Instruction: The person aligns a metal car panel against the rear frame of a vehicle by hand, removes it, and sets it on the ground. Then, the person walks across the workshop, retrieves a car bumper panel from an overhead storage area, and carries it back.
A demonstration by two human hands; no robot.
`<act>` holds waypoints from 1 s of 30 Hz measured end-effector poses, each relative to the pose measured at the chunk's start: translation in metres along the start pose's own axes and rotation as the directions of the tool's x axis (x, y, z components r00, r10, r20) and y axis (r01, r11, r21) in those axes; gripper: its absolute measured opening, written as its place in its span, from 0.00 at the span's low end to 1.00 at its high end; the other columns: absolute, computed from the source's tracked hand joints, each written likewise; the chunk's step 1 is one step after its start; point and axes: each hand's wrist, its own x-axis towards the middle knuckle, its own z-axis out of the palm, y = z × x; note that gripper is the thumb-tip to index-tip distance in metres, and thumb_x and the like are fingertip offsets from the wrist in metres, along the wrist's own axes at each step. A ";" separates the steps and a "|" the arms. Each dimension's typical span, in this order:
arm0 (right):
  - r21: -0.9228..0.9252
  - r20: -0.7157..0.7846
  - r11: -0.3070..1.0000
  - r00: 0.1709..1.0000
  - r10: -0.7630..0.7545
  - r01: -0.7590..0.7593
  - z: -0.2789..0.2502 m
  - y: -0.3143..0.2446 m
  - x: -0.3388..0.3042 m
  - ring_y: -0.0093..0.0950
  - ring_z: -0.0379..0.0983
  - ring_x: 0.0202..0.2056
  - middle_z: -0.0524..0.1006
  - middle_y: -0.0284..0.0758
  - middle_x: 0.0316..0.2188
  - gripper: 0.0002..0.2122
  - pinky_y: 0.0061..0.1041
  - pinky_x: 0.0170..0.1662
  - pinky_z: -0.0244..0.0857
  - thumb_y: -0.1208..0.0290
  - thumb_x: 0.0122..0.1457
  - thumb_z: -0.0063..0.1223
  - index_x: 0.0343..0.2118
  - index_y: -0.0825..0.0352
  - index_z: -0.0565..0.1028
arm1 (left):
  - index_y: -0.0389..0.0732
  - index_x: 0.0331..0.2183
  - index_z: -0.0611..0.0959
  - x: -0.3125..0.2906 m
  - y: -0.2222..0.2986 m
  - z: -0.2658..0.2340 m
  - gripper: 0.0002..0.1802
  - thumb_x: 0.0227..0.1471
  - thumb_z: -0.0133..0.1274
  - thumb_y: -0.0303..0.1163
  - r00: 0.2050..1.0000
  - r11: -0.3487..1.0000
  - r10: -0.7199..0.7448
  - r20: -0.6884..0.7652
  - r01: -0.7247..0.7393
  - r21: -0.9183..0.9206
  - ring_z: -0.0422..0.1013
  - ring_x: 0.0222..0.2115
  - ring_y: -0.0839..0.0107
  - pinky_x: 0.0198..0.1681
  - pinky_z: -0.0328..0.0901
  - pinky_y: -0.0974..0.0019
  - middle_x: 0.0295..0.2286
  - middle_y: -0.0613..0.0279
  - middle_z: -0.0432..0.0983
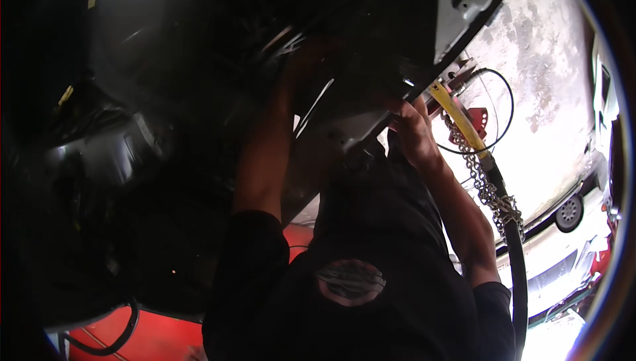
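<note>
My left arm reaches up into the dark space of a car body, and my left hand (pixel 310 59) is lost in shadow there; its fingers cannot be made out. Beside that forearm, a thin bright strip (pixel 315 106) catches the light. My right hand (pixel 415 130) is at the edge of a dark car panel (pixel 361 129), its fingers bent and closed at the rim. Whatever lies between those fingers is hidden from view.
Right of my right hand stands a yellow bar (pixel 464 119) with a hanging metal chain (pixel 487 192), a red perforated plate (pixel 478 122) and a looped black cable (pixel 510 102). A thick black hose (pixel 519 275) runs downward. Farther right is a parked car (pixel 563 261). Red surfaces (pixel 159 334) show at lower left.
</note>
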 end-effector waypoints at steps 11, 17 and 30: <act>0.084 -0.160 0.990 0.979 0.123 -0.111 0.012 -0.002 -0.002 0.29 0.69 0.53 0.73 0.37 0.50 0.24 0.34 0.59 0.59 0.60 0.60 0.50 0.55 0.72 0.69 | 0.37 0.51 0.78 0.012 0.011 0.023 0.29 0.52 0.63 0.45 0.926 0.784 -0.374 0.059 0.349 -0.513 0.69 0.47 0.70 0.51 0.64 0.65 0.48 0.61 0.73; 0.047 -0.238 0.994 0.965 0.111 -0.103 0.003 0.004 -0.010 0.30 0.69 0.55 0.74 0.37 0.53 0.27 0.34 0.61 0.58 0.57 0.57 0.54 0.56 0.71 0.70 | 0.34 0.50 0.77 0.029 0.024 0.029 0.36 0.47 0.66 0.50 0.823 0.647 -0.530 0.204 0.548 -0.530 0.69 0.46 0.69 0.50 0.65 0.66 0.44 0.56 0.72; 0.518 -0.172 0.839 0.940 0.294 -0.168 0.000 0.004 -0.023 0.30 0.74 0.46 0.76 0.37 0.45 0.20 0.31 0.51 0.68 0.85 0.51 0.54 0.49 0.65 0.72 | 0.34 0.44 0.82 0.033 0.059 -0.015 0.33 0.43 0.68 0.49 0.815 0.497 -0.508 0.278 0.541 -0.678 0.74 0.41 0.66 0.47 0.67 0.62 0.39 0.55 0.78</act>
